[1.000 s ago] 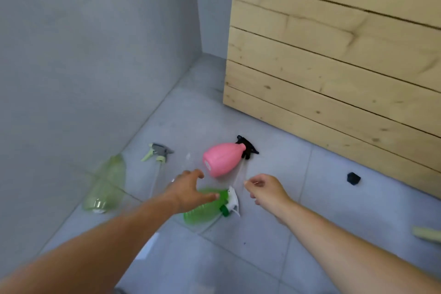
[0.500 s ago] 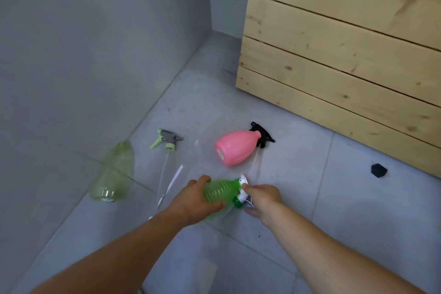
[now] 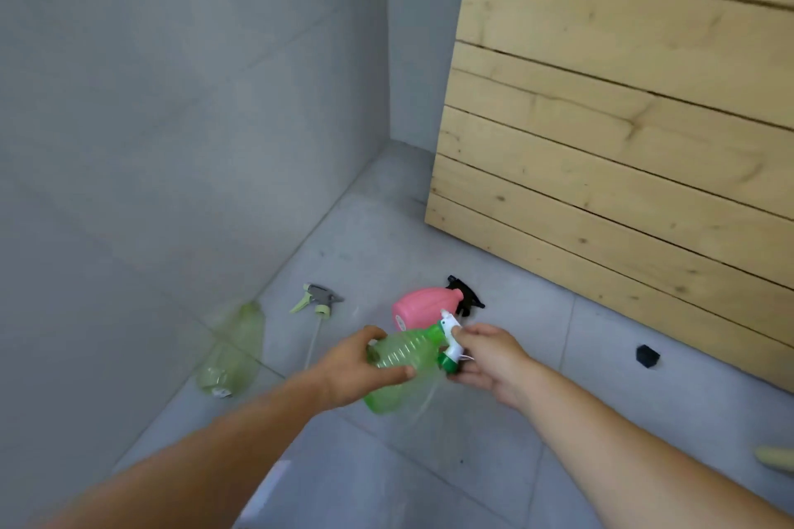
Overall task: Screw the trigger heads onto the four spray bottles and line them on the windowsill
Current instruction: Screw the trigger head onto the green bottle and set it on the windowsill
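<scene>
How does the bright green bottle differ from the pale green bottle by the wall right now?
The bright green bottle is off the floor, gripped by the left hand; the pale green bottle lies untouched on the floor. The bright one carries a white trigger head, held by the right hand; the pale one shows none, and a loose grey trigger head lies nearby. The bright one is ribbed and deeper in colour. Both are translucent green.

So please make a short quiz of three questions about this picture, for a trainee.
1. True or false: the pink bottle stands upright.
2. Which hand grips the white trigger head? A) left hand B) right hand
3. Fill in: the loose grey trigger head lies on the ____, beside the pale green bottle.

Key: 1 false, it lies on its side; 2 B, the left holds the green bottle; 3 floor.
</scene>
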`<action>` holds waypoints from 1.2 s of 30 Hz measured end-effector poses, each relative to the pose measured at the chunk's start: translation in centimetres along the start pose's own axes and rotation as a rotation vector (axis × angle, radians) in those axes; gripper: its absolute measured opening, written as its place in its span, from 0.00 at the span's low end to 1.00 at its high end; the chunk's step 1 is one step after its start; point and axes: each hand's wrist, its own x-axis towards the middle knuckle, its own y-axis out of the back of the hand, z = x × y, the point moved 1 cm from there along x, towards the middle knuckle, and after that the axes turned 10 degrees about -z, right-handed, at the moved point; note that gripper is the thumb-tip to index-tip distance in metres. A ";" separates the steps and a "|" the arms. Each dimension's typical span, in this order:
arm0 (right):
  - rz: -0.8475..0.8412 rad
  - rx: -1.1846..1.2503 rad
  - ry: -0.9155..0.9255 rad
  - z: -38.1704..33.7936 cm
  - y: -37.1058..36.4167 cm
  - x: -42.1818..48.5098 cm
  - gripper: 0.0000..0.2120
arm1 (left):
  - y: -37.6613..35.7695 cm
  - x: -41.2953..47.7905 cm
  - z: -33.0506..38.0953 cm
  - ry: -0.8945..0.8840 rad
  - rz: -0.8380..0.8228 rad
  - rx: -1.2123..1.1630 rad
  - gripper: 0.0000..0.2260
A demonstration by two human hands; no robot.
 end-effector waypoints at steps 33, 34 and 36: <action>0.015 -0.056 1.043 -19.3 -2.4 -30.6 0.07 | 7.5 -21.4 11.5 -0.512 0.130 -0.125 0.30; -0.010 -0.042 1.017 -19.1 -2.5 -30.2 0.08 | 7.4 -21.5 11.7 -0.521 0.113 -0.135 0.29; -0.081 -0.020 0.948 -18.6 -3.0 -29.4 0.08 | 7.0 -21.8 12.2 -0.539 0.074 -0.151 0.26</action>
